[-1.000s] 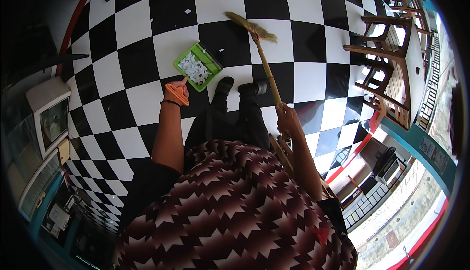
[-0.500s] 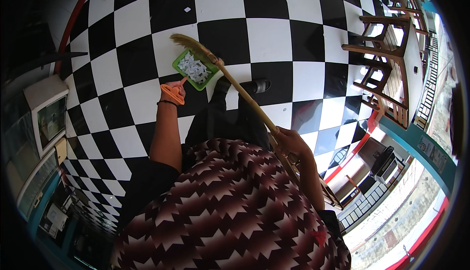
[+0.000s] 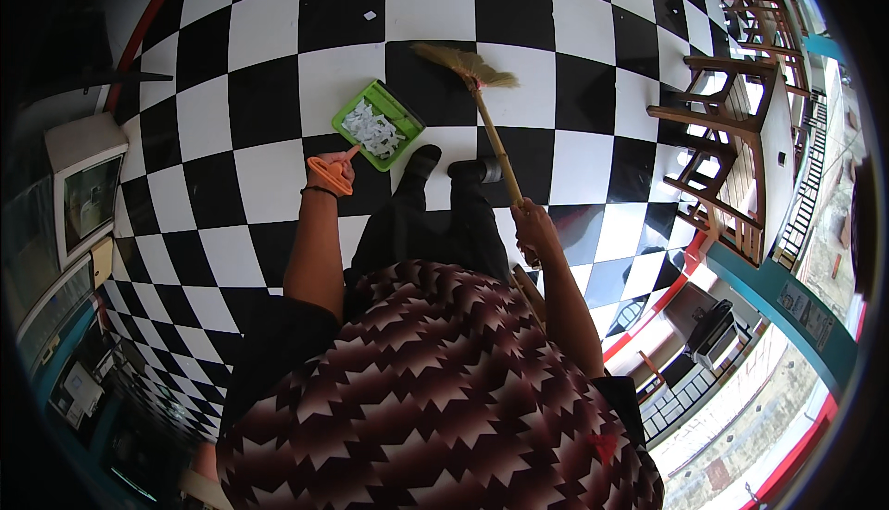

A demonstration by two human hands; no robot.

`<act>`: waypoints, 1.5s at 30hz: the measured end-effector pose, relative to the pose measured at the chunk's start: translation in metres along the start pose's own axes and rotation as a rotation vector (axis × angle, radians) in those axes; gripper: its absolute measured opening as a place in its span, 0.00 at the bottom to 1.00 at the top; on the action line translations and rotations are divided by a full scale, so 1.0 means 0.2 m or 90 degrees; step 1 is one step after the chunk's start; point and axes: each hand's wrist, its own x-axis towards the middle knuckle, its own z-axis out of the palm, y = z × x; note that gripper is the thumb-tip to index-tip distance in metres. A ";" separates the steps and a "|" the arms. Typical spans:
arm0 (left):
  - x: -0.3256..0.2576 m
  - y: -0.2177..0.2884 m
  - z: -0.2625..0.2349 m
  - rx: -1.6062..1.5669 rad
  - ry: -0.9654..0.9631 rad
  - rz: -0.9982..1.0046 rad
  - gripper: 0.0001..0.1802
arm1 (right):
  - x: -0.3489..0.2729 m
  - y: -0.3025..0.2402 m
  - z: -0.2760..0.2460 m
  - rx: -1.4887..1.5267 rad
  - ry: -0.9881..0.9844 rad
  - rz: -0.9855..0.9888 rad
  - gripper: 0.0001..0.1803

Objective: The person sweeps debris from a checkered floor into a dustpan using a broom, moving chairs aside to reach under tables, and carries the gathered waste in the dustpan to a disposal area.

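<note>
Both your hands are closed: left hand (image 3: 331,173) grips the green dustpan's (image 3: 378,125) orange handle, right hand (image 3: 534,225) the broom (image 3: 482,112) just beyond.

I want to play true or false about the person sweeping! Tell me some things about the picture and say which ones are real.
1. The dustpan is green. True.
2. The dustpan is empty. False: white paper scraps lie in it.
3. The right hand holds the broom by its wooden stick. True.
4. The floor is all red. False: it is black and white squares.
5. The left hand grips the orange handle of the dustpan. True.
6. The broom's bristles sit inside the dustpan. False: they are beside it, on its right, on the floor.
</note>
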 end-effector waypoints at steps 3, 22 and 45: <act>0.00 -0.03 -0.02 -0.006 0.027 0.056 0.11 | 0.00 0.08 0.07 -0.007 -0.096 -0.003 0.18; -0.62 -0.84 -0.58 -0.296 -0.151 0.214 0.23 | -0.24 -0.06 -0.47 0.059 -0.213 -0.082 0.11; -1.47 -2.35 -2.66 -0.859 -0.179 0.905 0.19 | -1.36 -1.03 2.15 -0.798 -0.405 -0.599 0.11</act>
